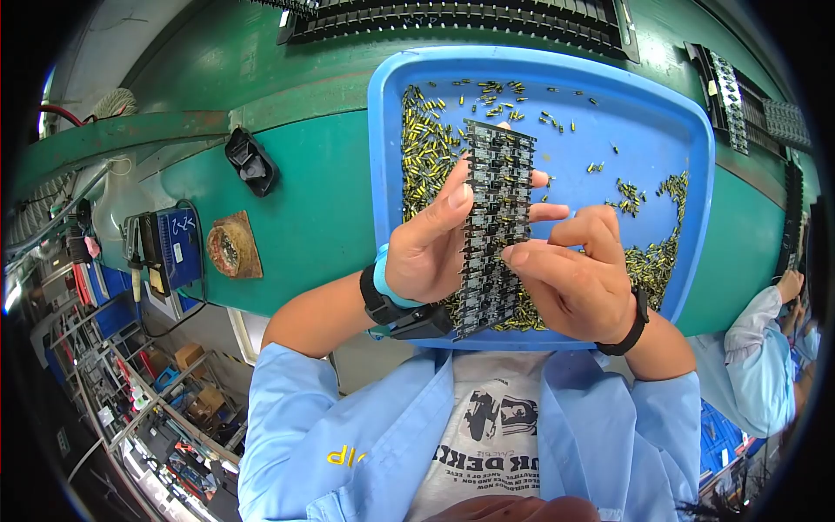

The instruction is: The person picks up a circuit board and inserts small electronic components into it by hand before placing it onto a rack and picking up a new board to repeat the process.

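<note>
My left hand (428, 248) holds a long, narrow panel of circuit boards (496, 217) upright over a blue tray (379, 174). Its thumb lies along the panel's left edge, and its other fingers reach behind and show past the right edge. My right hand (581, 283) is closed in a pinch, thumb and index finger meeting at the panel's right side about halfway down. Whatever sits between those fingertips is too small to make out. Many small black-and-yellow capacitors (426, 148) lie in the tray, heaped along the left side and in the lower right corner.
A green workbench (322, 209) carries the tray. To the left are a black plastic holder (252, 163), a round dish on a brown square (233, 246) and a blue box device (178, 248). Black racks (461, 22) line the far side. A co-worker's arm (765, 313) shows at right.
</note>
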`<state>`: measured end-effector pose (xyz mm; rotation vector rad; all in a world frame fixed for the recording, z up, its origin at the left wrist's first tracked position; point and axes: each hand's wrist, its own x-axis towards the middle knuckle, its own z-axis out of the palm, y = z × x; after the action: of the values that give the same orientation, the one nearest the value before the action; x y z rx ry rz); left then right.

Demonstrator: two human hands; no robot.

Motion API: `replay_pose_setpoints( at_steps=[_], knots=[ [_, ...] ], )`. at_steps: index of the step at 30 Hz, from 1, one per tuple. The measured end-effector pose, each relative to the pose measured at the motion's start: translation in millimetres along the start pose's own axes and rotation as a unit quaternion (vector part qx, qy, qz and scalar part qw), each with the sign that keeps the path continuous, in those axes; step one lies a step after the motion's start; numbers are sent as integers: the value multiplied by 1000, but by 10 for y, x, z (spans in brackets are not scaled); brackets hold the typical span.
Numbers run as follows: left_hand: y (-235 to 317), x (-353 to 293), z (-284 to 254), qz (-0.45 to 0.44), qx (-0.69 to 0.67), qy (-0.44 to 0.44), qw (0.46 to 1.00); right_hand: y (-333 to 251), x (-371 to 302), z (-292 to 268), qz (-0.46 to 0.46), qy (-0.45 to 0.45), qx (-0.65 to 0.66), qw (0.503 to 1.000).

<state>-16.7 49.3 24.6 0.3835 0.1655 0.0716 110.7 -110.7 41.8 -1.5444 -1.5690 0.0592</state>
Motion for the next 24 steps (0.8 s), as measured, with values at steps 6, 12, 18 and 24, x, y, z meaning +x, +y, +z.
replay_pose_setpoints(
  at_steps=[6,12,18,24],
  knots=[
    [2,0,9,-1,-4,8,1000,-17,28,-54,0,-8,-2,1000],
    [1,-8,-11,-6,3,5,1000,-6,59,-30,-16,13,-15,1000],
    [13,-3,8,-7,21,9,1000,-15,29,-71,-28,-19,-27,999],
    [-14,-8,8,-11,8,31,999,-63,24,-83,-97,-20,-93,991]
  ],
)
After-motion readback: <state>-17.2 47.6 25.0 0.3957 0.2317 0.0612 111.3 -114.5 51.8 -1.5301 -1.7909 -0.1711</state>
